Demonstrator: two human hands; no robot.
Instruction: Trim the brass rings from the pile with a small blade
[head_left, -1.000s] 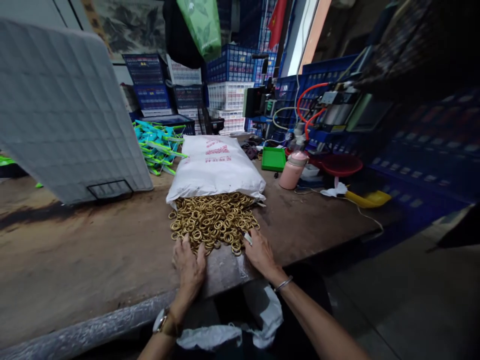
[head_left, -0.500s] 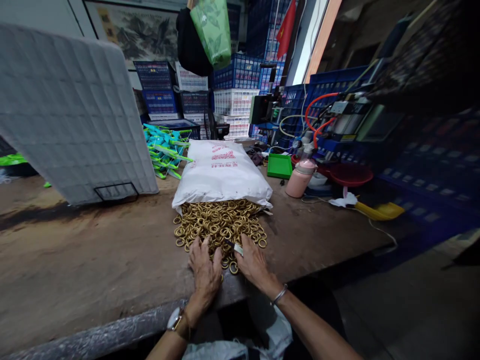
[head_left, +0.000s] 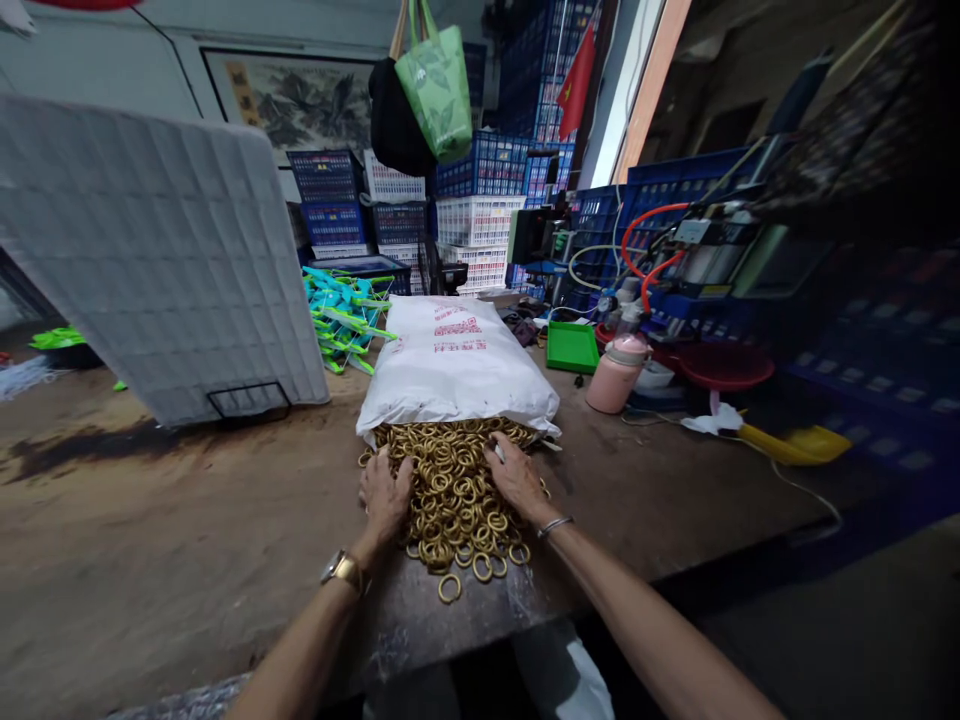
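A heap of brass-coloured metal rings (head_left: pixel 457 490) spreads over the table from the mouth of a white woven sack (head_left: pixel 465 370) with red print. My left hand (head_left: pixel 386 495) rests against the heap's left side, fingers apart, holding nothing that I can see. On the other side, my right hand (head_left: pixel 517 480) touches the rings near the sack's mouth. Between its thumb and fingers is a small pale tool (head_left: pixel 499 453), mostly hidden; its exact kind is unclear. One loose ring (head_left: pixel 449 588) lies in front of the heap.
A large pale padded panel (head_left: pixel 165 270) stands on the left of the table. Green and turquoise plastic pieces (head_left: pixel 345 315) lie behind it. To the right are a green tray (head_left: pixel 572 347), a pink bottle (head_left: pixel 618 375) and a yellow scoop (head_left: pixel 802 443). Stacked crates (head_left: pixel 480 220) stand behind.
Both hands have moved forward, away from the table's front edge, and farther apart along the heap's sides. More rings now lie toward the front edge. The view has tilted up slightly.
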